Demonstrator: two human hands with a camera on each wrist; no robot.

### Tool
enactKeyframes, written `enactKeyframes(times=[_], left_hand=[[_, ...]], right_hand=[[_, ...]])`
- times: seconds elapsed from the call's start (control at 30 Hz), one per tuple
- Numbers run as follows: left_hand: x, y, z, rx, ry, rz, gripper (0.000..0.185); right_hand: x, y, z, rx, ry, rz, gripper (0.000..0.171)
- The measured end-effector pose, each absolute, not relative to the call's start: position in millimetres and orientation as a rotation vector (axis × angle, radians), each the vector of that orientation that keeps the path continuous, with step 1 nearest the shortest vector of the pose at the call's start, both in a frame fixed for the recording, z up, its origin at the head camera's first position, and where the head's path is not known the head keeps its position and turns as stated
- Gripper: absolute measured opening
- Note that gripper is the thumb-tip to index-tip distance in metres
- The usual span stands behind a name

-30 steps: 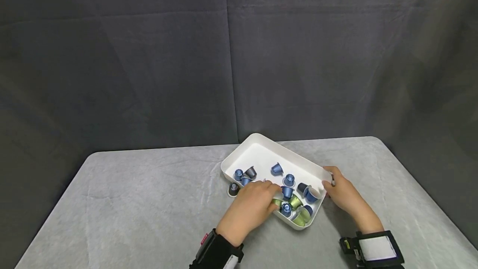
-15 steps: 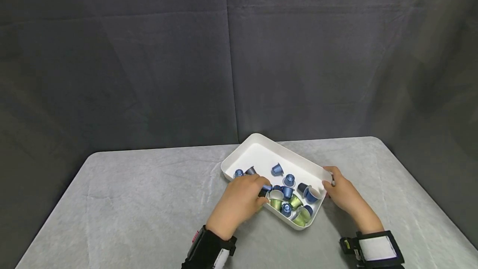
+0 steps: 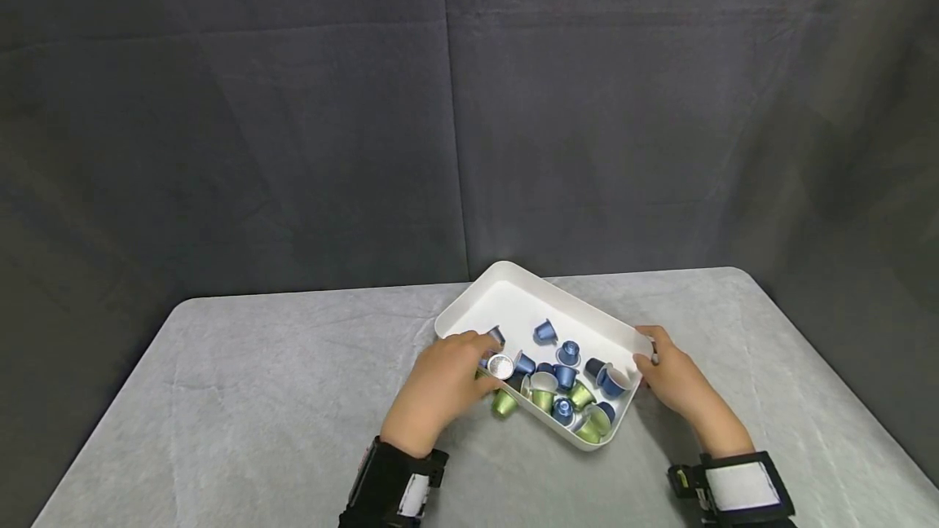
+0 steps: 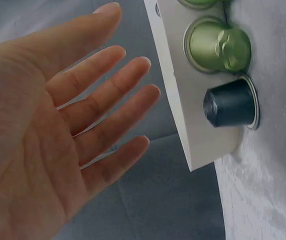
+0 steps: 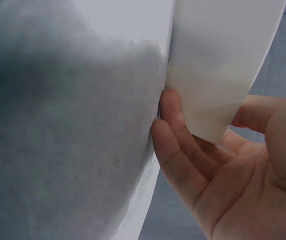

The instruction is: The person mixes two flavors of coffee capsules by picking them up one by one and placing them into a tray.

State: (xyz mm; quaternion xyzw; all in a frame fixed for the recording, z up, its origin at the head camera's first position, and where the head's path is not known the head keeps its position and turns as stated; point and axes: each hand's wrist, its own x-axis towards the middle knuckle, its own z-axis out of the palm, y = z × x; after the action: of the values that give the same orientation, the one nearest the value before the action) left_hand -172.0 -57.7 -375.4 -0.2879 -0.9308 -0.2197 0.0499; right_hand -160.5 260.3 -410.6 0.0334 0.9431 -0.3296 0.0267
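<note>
A white tray (image 3: 513,300) lies on the grey table (image 3: 257,398), right of the middle, with its long axis running from far left to near right. Open cloth stretches wide to the left and nearer the person, with a narrower strip on the right before the table's rounded edge. Blue and green coffee pods (image 3: 568,385) crowd the tray's near-right half.

Just outside the tray's near-left wall, a green pod (image 3: 503,402) and a dark pod (image 4: 230,105) lie on their sides on the cloth, against that wall.

The left hand (image 3: 440,389) reaches in from the near side to the tray's left corner; the left wrist view shows its fingers (image 4: 108,105) straight and spread, holding nothing.

The right hand (image 3: 675,381) holds the tray's right corner, fingers (image 5: 175,145) curled against the outer wall and the thumb over the rim.
</note>
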Motion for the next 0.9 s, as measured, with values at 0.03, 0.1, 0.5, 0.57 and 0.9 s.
enactKeyframes(times=[0.03, 0.1, 0.5, 0.57, 0.9], left_hand=[[-172.6, -59.3, -375.1, -0.869, -2.84, -0.682, 0.037], [-174.0, -62.4, -374.9, -0.852, -2.855, -0.706, 0.034], [-183.9, -81.9, -380.2, -0.692, -2.982, -0.8, 0.028], [-184.6, -84.6, -381.1, -0.662, -3.014, -0.817, 0.028], [-187.4, -97.7, -383.9, -0.567, -3.117, -0.903, 0.029]], right_hand=[[-160.7, 260.4, -410.5, 0.101, 2.913, -1.02, 0.047], [-160.9, 260.4, -410.2, 0.098, 2.913, -1.018, 0.047], [-160.6, 260.3, -410.6, 0.107, 2.906, -1.019, 0.047], [-160.6, 260.8, -411.1, 0.099, 2.905, -1.029, 0.047], [-161.1, 261.2, -411.4, 0.095, 2.909, -1.032, 0.047]])
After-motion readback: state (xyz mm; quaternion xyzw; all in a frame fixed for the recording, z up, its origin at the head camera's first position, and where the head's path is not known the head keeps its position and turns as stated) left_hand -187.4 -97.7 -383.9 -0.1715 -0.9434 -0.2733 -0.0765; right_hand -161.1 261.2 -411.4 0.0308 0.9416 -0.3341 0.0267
